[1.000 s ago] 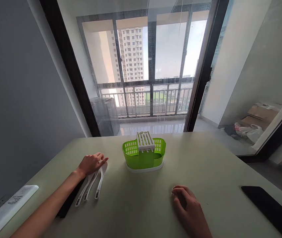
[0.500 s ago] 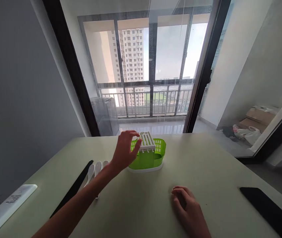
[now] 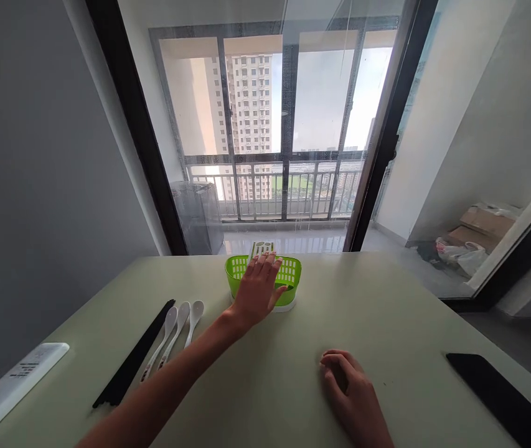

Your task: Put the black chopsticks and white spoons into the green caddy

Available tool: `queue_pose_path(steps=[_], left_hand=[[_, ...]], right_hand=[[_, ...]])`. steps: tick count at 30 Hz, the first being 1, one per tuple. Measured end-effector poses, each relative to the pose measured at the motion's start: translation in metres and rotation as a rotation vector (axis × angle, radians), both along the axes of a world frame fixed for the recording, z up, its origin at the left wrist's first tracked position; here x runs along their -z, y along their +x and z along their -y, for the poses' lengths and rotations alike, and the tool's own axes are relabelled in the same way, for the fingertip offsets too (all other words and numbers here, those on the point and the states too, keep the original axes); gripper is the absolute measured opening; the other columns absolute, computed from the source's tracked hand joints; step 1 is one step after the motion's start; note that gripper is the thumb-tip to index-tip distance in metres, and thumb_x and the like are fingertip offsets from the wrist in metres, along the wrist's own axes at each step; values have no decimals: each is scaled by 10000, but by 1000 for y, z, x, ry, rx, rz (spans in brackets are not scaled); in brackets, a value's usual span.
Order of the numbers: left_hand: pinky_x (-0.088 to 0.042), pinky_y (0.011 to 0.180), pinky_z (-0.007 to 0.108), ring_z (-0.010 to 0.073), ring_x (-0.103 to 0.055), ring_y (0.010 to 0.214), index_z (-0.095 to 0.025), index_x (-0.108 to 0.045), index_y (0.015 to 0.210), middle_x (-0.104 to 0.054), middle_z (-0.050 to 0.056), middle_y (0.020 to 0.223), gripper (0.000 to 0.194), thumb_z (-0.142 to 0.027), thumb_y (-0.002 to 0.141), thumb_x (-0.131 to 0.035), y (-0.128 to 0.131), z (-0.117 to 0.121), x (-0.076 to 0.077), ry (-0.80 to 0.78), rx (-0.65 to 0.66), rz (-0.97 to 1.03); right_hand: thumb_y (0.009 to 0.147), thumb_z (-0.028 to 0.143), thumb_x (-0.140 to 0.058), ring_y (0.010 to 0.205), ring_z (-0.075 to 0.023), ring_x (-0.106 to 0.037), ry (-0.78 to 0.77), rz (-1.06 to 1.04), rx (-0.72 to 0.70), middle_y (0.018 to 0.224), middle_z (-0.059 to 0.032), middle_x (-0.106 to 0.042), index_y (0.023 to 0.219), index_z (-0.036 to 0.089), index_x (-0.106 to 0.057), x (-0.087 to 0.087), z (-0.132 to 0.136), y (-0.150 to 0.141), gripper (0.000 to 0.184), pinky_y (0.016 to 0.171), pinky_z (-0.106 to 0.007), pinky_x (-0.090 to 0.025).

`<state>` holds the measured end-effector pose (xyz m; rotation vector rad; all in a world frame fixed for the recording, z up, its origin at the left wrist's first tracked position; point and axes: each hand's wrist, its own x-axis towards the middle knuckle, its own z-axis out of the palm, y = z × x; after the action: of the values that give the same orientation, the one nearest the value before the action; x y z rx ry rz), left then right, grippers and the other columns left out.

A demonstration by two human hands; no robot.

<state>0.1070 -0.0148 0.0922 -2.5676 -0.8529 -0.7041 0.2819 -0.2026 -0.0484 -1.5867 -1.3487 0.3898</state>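
My left hand [image 3: 258,289] reaches over the near side of a green plastic basket [image 3: 232,272] with slotted walls and a white base. Its fingers are stretched out, slightly apart, against a white slotted rack [image 3: 254,249] in the basket. The hand hides most of the rack, and whether it presses on it I cannot tell. My right hand [image 3: 352,389] rests on the table, loosely curled, with nothing visible in it. Three white spoons [image 3: 193,315] with patterned handles lie left of the basket, partly behind my left forearm. Beside them is a bundle of black chopsticks [image 3: 137,358].
A white oblong object [image 3: 25,386] with a printed label lies at the table's left edge. A flat black object [image 3: 498,389] is at the right edge. Behind the pale table [image 3: 400,317] stands a glass door facing a balcony.
The basket has shifted left and away from me, with the rack. My left hand has moved right, from beside the rack to in front of it, and its fingers have straightened. The right hand stays put.
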Motion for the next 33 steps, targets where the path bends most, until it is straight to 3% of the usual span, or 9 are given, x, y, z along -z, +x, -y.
queue_pose_path(steps=[9,14,19,27,30,33], left_hand=[[-277,1228,499,269,-431,1446,-195,-466,1412,-558,111,1489,400,-323,1050,-355,-97,-63,-7,75,-128,129],[-294,1218,472,247,-468,1415,-191,-516,1351,-596,85,1450,362,-285,1043,-351,-144,-75,-13,82,-203,182],[-292,1213,461,252,-482,1397,-172,-547,1313,-607,101,1429,358,-295,1042,-348,-174,-82,-18,102,-252,212],[-269,1217,460,262,-450,1426,-213,-511,1364,-568,100,1471,402,-362,1032,-339,-191,-83,-23,83,-333,175],[-230,1234,516,296,-352,1492,-204,-448,1427,-479,116,1553,444,-357,1015,-381,-179,-65,-20,100,-333,201],[-232,1245,543,304,-273,1534,-205,-406,1467,-426,118,1592,479,-324,1003,-423,-157,-27,-5,63,-285,249]], right_hand=[[892,361,-488,959,-230,-690,-20,13,15,1083,-90,-698,904,222,-686,0,1,0,243,833,-319,-563],[903,360,-478,979,-237,-677,-23,8,-4,1090,-106,-693,909,215,-678,2,1,0,247,848,-330,-552],[900,363,-482,987,-242,-676,-20,9,9,1093,-101,-695,906,220,-685,0,1,0,249,869,-342,-551],[895,356,-487,996,-250,-677,-12,-18,10,1096,-112,-699,915,215,-692,0,1,-1,249,870,-349,-560],[887,357,-501,993,-250,-678,-12,-12,14,1093,-107,-702,913,218,-696,3,0,0,241,868,-348,-560],[901,363,-489,1011,-248,-672,-24,-2,14,1106,-107,-695,919,218,-689,4,0,0,247,886,-352,-551]])
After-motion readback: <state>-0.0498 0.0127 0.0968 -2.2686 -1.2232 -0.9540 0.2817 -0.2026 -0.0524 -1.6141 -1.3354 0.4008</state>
